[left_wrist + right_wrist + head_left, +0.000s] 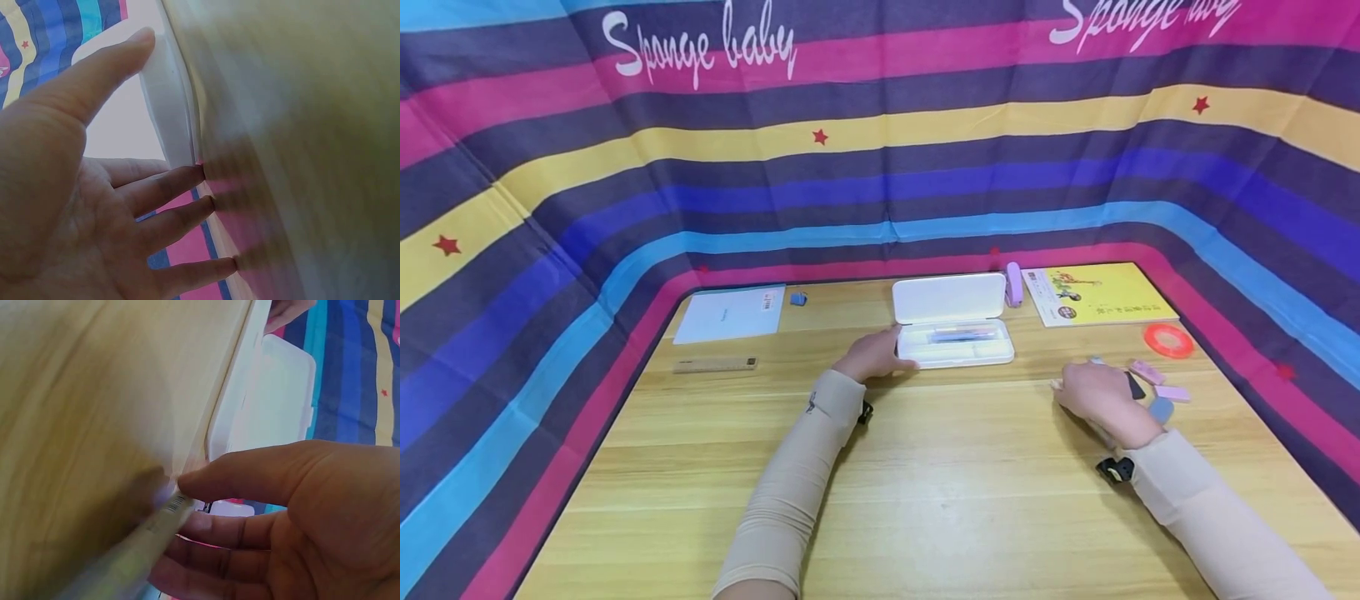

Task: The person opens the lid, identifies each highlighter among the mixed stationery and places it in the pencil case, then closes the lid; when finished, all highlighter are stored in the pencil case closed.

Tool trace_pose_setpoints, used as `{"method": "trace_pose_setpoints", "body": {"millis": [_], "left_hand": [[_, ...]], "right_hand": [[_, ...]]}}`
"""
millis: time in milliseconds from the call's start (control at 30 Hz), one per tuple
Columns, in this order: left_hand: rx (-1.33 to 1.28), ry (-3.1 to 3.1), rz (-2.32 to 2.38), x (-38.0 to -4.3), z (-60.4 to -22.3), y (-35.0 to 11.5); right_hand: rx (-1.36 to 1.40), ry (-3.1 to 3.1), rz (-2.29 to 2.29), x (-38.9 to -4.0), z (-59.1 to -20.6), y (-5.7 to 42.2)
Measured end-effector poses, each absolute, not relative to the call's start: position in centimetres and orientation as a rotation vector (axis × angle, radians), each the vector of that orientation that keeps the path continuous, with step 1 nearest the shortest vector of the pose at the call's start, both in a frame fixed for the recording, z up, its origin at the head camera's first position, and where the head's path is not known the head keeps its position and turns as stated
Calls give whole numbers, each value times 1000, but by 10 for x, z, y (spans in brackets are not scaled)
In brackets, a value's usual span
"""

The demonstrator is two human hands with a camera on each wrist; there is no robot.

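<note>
Head view: one open pencil case (955,352), left hand (872,354) at its left end, right hand (1097,392) and two pink blocks (1172,393) to its right. Left wrist: fingers spread, thumb touching the pencil case. Right wrist: thumb and fingers pinch one pale stick (140,547).

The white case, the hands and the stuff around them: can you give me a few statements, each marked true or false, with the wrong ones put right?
1. The case is open. True.
2. The left hand is at the case's right end. False: the left hand is at its left end.
3. The right hand holds a pale tube. True.
4. The ruler lies to the right of the case. False: the ruler lies to the left.
5. Pens lie inside the case. True.
</note>
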State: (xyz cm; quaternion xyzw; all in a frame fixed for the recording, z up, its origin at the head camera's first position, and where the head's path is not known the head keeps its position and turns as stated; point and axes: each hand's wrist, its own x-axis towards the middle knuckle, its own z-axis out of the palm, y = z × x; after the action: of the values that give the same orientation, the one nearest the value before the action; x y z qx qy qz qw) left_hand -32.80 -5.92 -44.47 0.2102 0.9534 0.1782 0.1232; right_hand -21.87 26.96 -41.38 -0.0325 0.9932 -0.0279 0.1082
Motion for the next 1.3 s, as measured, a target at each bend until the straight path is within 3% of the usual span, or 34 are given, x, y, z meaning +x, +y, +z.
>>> {"method": "trace_pose_setpoints", "body": {"millis": [1000, 1300], "left_hand": [[615, 2787, 520, -328, -445, -58], [577, 2773, 510, -330, -446, -59]], "right_hand": [[-571, 3330, -96, -274, -394, 208], [-989, 3282, -95, -308, -403, 175]]}}
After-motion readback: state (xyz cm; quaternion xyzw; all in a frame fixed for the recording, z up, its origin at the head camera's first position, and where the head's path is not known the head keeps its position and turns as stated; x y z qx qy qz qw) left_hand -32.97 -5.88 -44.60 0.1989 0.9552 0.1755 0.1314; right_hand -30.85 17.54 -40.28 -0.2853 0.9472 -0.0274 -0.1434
